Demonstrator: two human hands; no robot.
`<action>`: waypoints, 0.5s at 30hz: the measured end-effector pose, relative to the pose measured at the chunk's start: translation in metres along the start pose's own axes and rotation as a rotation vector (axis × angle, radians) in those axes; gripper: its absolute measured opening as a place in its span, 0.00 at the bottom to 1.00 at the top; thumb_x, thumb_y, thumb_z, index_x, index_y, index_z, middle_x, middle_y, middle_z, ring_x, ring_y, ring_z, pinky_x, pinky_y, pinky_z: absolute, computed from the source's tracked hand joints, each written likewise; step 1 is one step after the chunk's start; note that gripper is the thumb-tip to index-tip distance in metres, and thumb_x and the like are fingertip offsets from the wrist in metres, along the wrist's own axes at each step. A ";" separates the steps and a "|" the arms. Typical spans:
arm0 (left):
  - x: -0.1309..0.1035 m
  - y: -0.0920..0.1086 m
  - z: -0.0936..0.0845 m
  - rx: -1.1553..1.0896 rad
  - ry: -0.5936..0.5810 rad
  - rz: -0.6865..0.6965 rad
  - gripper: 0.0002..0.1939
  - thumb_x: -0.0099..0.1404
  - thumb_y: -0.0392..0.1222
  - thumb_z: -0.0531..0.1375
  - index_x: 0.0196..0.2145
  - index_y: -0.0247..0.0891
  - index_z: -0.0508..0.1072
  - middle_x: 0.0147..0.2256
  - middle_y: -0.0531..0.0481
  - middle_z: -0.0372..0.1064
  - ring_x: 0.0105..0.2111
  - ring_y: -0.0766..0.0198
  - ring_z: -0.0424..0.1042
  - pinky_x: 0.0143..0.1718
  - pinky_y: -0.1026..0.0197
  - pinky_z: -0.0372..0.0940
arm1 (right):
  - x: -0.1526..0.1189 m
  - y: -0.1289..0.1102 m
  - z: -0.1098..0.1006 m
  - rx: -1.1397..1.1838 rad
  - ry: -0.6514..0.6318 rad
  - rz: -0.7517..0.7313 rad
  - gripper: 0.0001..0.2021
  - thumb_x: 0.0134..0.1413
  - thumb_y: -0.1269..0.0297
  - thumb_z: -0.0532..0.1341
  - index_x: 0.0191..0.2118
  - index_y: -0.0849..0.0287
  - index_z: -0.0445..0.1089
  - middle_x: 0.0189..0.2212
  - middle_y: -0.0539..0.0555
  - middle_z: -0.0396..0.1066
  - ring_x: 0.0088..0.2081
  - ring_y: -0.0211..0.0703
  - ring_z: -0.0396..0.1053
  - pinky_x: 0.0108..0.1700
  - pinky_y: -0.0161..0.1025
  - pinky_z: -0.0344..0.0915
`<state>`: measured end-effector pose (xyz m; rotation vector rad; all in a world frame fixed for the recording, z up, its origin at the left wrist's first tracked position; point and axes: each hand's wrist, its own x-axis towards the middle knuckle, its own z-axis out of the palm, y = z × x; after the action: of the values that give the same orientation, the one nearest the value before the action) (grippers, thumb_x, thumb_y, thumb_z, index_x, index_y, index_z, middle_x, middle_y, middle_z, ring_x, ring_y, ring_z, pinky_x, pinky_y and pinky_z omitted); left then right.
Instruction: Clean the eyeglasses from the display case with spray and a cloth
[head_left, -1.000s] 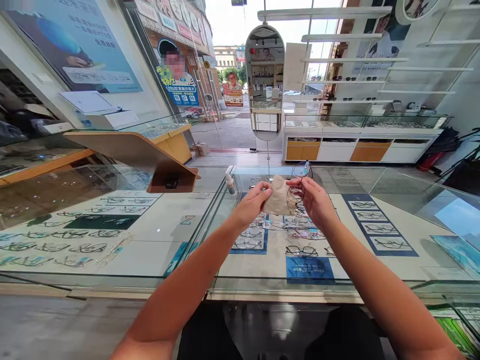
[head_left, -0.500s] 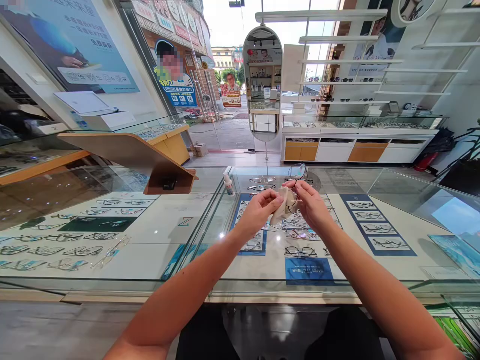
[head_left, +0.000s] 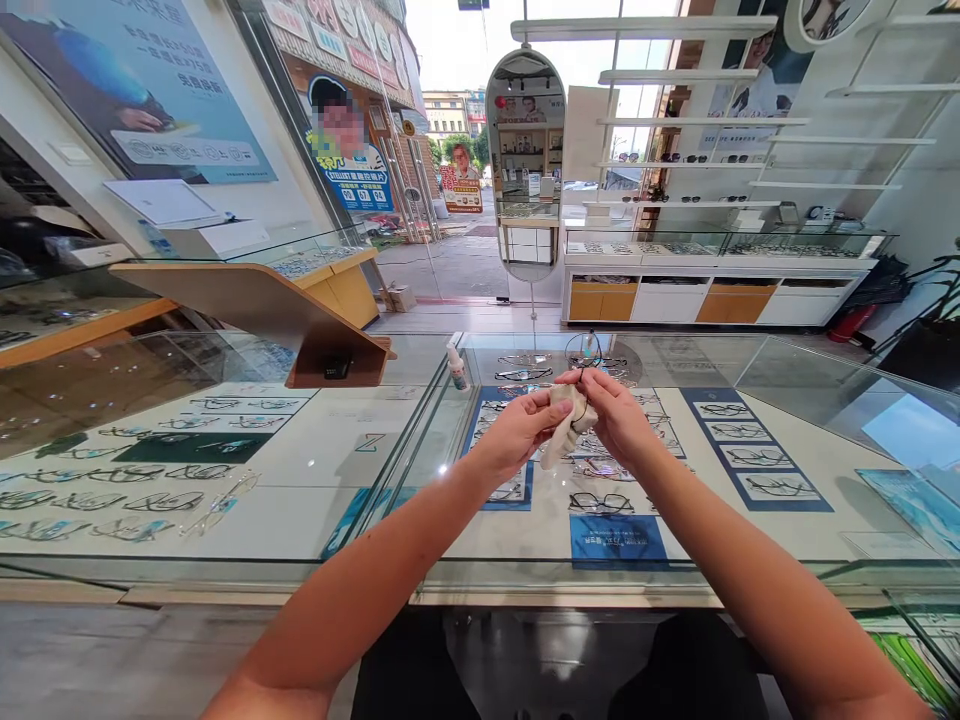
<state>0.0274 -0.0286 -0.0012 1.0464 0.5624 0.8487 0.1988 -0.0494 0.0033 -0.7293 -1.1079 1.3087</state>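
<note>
A pale beige cloth is pinched in the fingers of my left hand and hangs down from them. My right hand grips a pair of dark-rimmed glasses, one round lens standing up above the fingers. The cloth wraps around part of the frame between both hands, hiding that part. Below, under the glass, lie rows of glasses, among them a black pair above a blue card.
A small white spray bottle stands on the glass counter left of my hands. A brown angled stand is farther left. An oval mirror rises beyond the counter. More glasses lie inside the cases.
My hands have come closer together. The glasses have turned so a lens points upward, and the cloth now hangs lower and to the left.
</note>
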 end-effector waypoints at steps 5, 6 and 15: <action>0.000 0.000 -0.001 0.038 0.046 0.036 0.26 0.55 0.57 0.80 0.42 0.34 0.85 0.35 0.47 0.80 0.31 0.68 0.73 0.35 0.64 0.67 | 0.001 0.001 -0.001 0.025 0.016 0.007 0.18 0.55 0.42 0.75 0.41 0.50 0.83 0.40 0.52 0.80 0.39 0.45 0.71 0.43 0.41 0.68; 0.001 -0.001 -0.002 0.054 0.051 0.040 0.27 0.56 0.58 0.79 0.43 0.35 0.85 0.36 0.47 0.80 0.31 0.68 0.73 0.36 0.64 0.68 | 0.001 0.001 -0.001 0.023 0.026 0.002 0.17 0.55 0.43 0.75 0.41 0.50 0.83 0.40 0.52 0.80 0.40 0.45 0.71 0.44 0.41 0.68; 0.010 0.003 -0.014 0.037 0.218 0.132 0.29 0.53 0.60 0.80 0.45 0.37 0.86 0.39 0.46 0.83 0.37 0.64 0.76 0.41 0.63 0.69 | 0.008 0.003 -0.008 -0.034 0.107 -0.075 0.15 0.55 0.44 0.73 0.37 0.50 0.83 0.45 0.54 0.79 0.49 0.50 0.71 0.51 0.43 0.66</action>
<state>0.0213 -0.0125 -0.0044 1.0393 0.7003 1.0811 0.2046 -0.0398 -0.0006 -0.7668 -1.0631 1.1767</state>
